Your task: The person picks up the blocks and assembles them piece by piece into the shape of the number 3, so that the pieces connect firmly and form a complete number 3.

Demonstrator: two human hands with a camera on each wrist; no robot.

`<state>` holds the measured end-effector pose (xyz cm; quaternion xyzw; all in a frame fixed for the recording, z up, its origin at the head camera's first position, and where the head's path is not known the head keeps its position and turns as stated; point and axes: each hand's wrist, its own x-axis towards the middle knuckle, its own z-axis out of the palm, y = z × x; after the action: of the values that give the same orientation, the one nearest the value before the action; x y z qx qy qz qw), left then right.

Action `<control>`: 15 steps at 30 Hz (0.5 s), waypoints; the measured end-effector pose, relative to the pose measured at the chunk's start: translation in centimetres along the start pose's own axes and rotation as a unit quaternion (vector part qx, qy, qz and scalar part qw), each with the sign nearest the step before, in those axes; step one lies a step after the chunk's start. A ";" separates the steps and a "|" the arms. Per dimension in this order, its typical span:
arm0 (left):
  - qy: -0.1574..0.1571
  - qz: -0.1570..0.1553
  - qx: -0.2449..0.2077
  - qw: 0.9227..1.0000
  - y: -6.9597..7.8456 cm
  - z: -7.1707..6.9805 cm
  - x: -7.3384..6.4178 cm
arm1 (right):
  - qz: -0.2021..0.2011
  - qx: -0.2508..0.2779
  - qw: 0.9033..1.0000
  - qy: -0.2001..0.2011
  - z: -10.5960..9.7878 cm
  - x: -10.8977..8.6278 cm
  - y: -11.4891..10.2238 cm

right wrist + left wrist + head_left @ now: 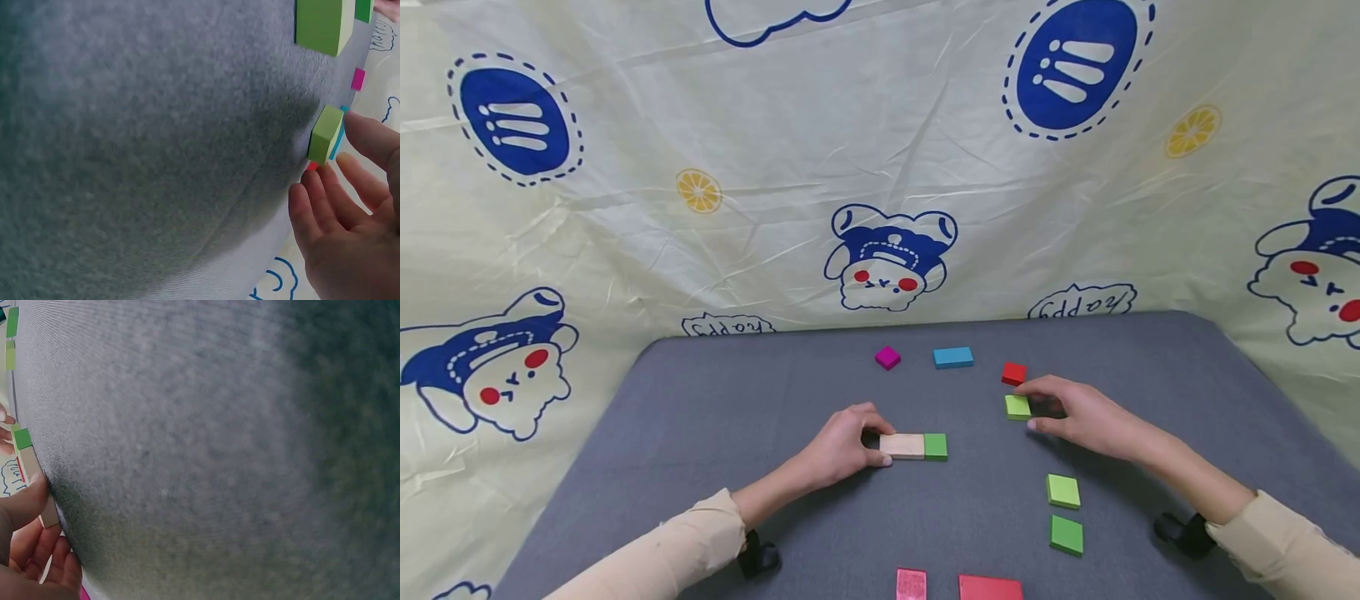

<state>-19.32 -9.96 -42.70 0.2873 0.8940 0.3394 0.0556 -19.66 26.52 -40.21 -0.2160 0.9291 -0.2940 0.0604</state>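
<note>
My left hand (pixel 842 444) pinches a beige wooden block (pixel 904 447) by its left end, thumb on the near side and fingers on the far side. A green block (pixel 936 447) lies end to end with it on the right. In the left wrist view, the thumb (pixel 31 503) presses along the beige block (pixel 48 512). My right hand (pixel 1086 414) is spread beside a light green block (pixel 1017 407), thumb and index finger at its right edge. The right wrist view has this light green block (pixel 325 135) just past the parted fingertips. A red block (pixel 1014 373) lies just behind it.
A magenta block (pixel 887 358) and a blue block (pixel 952 357) lie toward the back of the grey table (pixel 737 392). Nearer on the right are another light green block (pixel 1063 492) and a green block (pixel 1067 535). Pink (pixel 912 583) and red (pixel 990 587) blocks lie at the front.
</note>
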 end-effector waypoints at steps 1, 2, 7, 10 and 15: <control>0.000 -0.001 0.001 1.000 0.0 0.0 0.0 | 0.004 0.000 1.000 -0.003 0.0 0.1 0.1; 0.001 0.000 0.002 1.000 0.0 -0.1 0.0 | 0.006 0.000 1.000 -0.007 0.0 0.2 0.1; 0.001 0.004 0.006 1.000 0.1 -0.1 0.1 | 0.011 -0.002 1.000 -0.009 0.0 0.7 0.5; 0.001 0.002 0.002 1.000 0.1 0.0 0.0 | 0.007 -0.006 1.000 -0.004 0.2 0.8 0.8; 0.006 -0.003 0.001 1.000 0.2 0.1 -0.1 | 0.004 -0.015 1.000 0.008 0.3 1.0 1.0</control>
<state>-19.10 -9.83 -42.69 0.2823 0.8955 0.3403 0.0513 -20.85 26.69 -41.00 -0.2106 0.9347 -0.2818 0.0515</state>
